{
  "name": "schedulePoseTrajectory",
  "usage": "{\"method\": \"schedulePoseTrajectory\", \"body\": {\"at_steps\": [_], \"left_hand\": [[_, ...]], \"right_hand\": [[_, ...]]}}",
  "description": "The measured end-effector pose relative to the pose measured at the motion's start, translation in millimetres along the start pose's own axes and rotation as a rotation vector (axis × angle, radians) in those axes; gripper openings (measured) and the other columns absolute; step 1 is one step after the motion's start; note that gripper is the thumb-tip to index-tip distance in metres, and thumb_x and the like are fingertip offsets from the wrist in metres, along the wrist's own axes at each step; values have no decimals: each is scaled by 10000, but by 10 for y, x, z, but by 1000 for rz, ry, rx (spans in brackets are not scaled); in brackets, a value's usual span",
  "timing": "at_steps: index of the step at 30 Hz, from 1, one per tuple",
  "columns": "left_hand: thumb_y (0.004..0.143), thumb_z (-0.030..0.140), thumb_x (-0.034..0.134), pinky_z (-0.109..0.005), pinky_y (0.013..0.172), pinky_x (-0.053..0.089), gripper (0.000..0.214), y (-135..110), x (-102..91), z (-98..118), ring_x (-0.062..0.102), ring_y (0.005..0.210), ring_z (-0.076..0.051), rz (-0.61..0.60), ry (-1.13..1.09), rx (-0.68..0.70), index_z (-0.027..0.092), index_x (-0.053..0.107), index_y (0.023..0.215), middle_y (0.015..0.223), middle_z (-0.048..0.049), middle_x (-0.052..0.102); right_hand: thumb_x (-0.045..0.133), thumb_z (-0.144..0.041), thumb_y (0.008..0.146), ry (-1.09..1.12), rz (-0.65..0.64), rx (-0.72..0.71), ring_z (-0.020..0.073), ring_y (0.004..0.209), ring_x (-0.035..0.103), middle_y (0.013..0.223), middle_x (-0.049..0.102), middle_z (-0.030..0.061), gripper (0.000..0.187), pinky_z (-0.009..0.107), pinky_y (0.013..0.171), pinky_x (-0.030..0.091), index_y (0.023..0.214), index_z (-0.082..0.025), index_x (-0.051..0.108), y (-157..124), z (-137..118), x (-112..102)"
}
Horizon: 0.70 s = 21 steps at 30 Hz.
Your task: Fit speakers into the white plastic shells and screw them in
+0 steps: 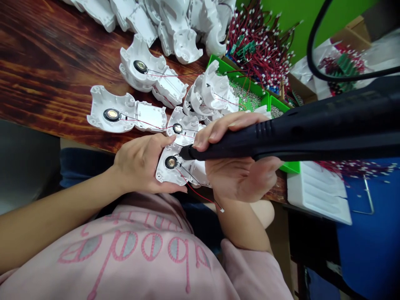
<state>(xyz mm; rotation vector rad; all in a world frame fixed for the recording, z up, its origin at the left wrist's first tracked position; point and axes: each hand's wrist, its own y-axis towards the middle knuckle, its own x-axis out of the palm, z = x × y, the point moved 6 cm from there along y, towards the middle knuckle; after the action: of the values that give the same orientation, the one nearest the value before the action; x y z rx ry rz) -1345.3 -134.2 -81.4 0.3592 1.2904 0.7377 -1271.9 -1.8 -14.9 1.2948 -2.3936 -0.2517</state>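
My left hand (143, 160) is closed round the edge of a white plastic shell (164, 173) near the table's front edge. Inside that shell sits a small round speaker (171, 162), from which a red and a black wire trail to a white connector (222, 210). A black electric screwdriver (265, 135) is gripped in my right hand (240, 162), fingers over its top and thumb below. Its tip points into the shell beside the speaker; the exact contact point is hidden. Right behind lies another white shell (190, 121) with its own speaker.
More speaker shells (109, 110) lie along the wooden table (40, 75), with a heap of white shells (175, 21) behind. Green trays (250, 93) hold small metal screws. Bundled red wires (262, 46) fill the back right. A black cable (312, 46) loops above the screwdriver.
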Motion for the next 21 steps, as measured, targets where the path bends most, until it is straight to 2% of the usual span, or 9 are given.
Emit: {"method": "schedulePoseTrajectory", "body": {"at_steps": [5,9,16,19,21], "left_hand": [[595,859,667,-399,692,559,1087,1,-9,13,715,867,-304,17,-7,5,115,438,1355,1032,-149,700],[591,872,654,-396,743,570,1082,-5,4,-6,717,882,-300,5,-12,-21,138,449,1359,1055,-143,701],[625,861,636,-392,741,582,1051,7,7,17,715,914,-305,36,19,14,81,476,1310,1023,-154,695],[643,861,620,-381,775,583,1027,1,15,18,714,939,-297,48,40,18,113,466,1331,1040,-140,693],[649,859,617,-382,789,583,1011,0,24,16,714,949,-292,38,39,15,151,452,1352,1057,-128,696]], "right_hand": [[629,-655,804,20,-17,-10,218,682,564,826,528,13,337,446,671,516,902,-332,611,-4,-15,14],[664,-617,793,7,-31,-32,216,670,562,816,525,8,300,438,651,521,897,-342,611,7,-7,27],[654,-703,755,24,-26,-9,217,659,562,804,545,15,407,443,646,529,887,-320,608,4,7,71],[656,-669,770,12,-31,18,207,649,555,795,540,7,373,434,664,534,867,-319,575,38,74,86],[669,-629,773,15,-60,-17,193,631,548,788,532,-7,342,413,647,527,877,-325,549,72,115,102]]}}
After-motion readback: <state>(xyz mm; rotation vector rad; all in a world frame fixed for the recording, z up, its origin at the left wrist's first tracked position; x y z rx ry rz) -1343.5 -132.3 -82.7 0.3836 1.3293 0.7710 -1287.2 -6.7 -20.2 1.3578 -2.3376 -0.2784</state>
